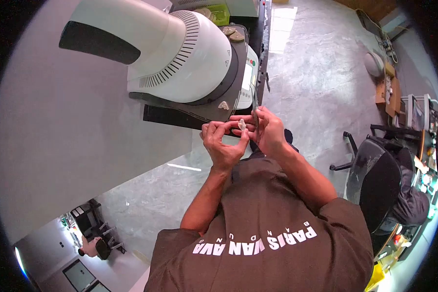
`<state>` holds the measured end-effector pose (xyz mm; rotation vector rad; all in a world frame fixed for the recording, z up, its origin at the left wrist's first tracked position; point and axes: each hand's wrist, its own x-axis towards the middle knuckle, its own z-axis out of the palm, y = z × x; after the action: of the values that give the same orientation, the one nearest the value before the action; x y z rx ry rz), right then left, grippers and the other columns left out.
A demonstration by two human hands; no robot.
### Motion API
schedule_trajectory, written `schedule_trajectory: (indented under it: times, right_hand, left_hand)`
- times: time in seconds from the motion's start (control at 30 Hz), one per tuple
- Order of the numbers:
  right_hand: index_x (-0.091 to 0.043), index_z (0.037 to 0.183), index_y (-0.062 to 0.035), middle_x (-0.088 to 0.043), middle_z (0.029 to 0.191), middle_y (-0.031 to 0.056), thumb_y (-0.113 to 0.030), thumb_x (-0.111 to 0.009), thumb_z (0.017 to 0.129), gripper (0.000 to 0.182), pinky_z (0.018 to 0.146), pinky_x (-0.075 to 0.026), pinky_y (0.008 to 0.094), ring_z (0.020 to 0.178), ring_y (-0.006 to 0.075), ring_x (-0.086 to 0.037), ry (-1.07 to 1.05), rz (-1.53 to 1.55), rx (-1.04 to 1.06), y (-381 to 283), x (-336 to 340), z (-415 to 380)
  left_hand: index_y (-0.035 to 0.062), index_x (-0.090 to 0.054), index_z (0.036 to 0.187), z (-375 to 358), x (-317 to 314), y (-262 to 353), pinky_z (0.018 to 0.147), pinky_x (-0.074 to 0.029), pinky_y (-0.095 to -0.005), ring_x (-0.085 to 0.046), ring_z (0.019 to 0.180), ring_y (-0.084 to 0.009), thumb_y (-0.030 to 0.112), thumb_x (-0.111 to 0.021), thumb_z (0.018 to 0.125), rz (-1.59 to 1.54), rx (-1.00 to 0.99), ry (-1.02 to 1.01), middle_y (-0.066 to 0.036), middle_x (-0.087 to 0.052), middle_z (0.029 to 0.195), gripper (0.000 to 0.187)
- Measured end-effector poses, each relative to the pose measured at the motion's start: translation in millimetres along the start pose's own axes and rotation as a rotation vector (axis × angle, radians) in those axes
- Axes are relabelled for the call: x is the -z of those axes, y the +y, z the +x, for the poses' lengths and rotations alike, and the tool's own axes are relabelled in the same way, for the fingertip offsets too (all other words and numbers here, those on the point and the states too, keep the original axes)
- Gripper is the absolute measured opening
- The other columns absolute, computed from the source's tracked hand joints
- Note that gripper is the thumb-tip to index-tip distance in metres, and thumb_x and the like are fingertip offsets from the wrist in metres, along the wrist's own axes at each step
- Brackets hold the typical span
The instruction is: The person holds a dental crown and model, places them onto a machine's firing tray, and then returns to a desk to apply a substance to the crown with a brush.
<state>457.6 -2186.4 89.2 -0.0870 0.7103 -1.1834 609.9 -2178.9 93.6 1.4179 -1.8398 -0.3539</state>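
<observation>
Between thumb and fingertips, my left hand (224, 146) pinches a small, pale, tooth-shaped dental piece (242, 125). Close beside it on the right, my right hand (269, 132) grips long thin metal tweezers (256, 104), which point up past the front of the machine. The right fingertips reach toward the dental piece. Just beyond both hands, another small pale arch-shaped dental piece (223, 105) lies on the dark platform (207, 113) of a white, dome-shaped furnace (190, 58).
The furnace has a control panel (248, 78) on its right side. Round tan discs (235, 35) sit behind it, near a green tray (221, 14). An office chair (375, 175) stands to the right, with cardboard boxes (388, 92) farther off. Another person (89, 246) sits far away at lower left.
</observation>
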Motion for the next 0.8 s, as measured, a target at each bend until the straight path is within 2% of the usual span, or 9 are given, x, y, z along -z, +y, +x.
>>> schedule_trajectory:
  times: [0.13,0.23,0.43,0.53,0.63,0.8]
  right_hand:
    - [-0.04,0.1,-0.0045,-0.059,0.119,0.0393,-0.02,-0.03,0.105,0.019,0.094,-0.057,0.0506,0.105,0.0398,-0.067,0.023,-0.012,0.034,-6.8,9.5,-16.6]
    - [-0.039,0.1,-0.0043,-0.06,0.118,0.0396,-0.019,-0.03,0.105,0.019,0.094,-0.057,0.0507,0.103,0.039,-0.068,0.037,0.017,0.089,-10.7,17.9,-32.7]
    - [-0.039,0.102,-0.0036,-0.062,0.116,0.0382,-0.018,-0.028,0.105,0.018,0.095,-0.056,0.0517,0.102,0.0379,-0.068,0.121,0.022,0.245,-15.4,41.5,-79.8]
    - [-0.04,0.101,-0.0037,-0.062,0.116,0.0378,-0.018,-0.027,0.106,0.02,0.097,-0.055,0.0517,0.103,0.0375,-0.068,0.148,0.069,0.329,-21.1,51.0,-111.2]
    - [-0.037,0.104,-0.0061,-0.063,0.114,0.0362,-0.016,-0.029,0.105,0.013,0.089,-0.058,0.0473,0.099,0.034,-0.069,0.188,0.104,0.432,-25.3,65.7,-148.8]
    - [-0.037,0.105,-0.0058,-0.062,0.115,0.0371,-0.017,-0.028,0.105,0.014,0.094,-0.056,0.0497,0.102,0.0381,-0.068,0.254,0.211,0.593,-22.5,92.1,-222.5]
  left_hand:
    - [0.0126,-0.073,0.085,-4.2,-6.1,9.6,0.077,-0.042,-0.0374,-0.054,0.082,-0.0212,0.016,-0.084,0.063,-0.06,-0.04,-0.07,0.0,-0.058,0.081,0.025]
    - [0.0145,-0.073,0.084,-6.2,-12.2,19.6,0.078,-0.037,-0.0376,-0.053,0.085,-0.0207,0.02,-0.084,0.062,-0.126,-0.071,-0.145,0.001,-0.058,0.081,0.024]
    - [0.0144,-0.073,0.083,-14.9,-27.2,48.6,0.08,-0.035,-0.0356,-0.053,0.082,-0.0197,0.019,-0.084,0.061,-0.234,-0.205,-0.27,0.001,-0.06,0.08,0.026]
    - [0.014,-0.073,0.082,-17.8,-34.4,71.3,0.076,-0.038,-0.0349,-0.054,0.081,-0.0178,0.016,-0.084,0.061,-0.288,-0.313,-0.322,0.001,-0.061,0.079,0.024]
    - [0.0131,-0.073,0.081,-29.0,-45.3,102.4,0.076,-0.038,-0.0353,-0.054,0.077,-0.018,0.016,-0.084,0.06,-0.346,-0.416,-0.359,0.001,-0.061,0.077,0.024]
    - [0.0122,-0.073,0.081,-65.4,-55.2,158.3,0.074,-0.04,-0.0355,-0.055,0.076,-0.0191,0.014,-0.083,0.058,-0.403,-0.544,-0.473,0.001,-0.062,0.076,0.025]
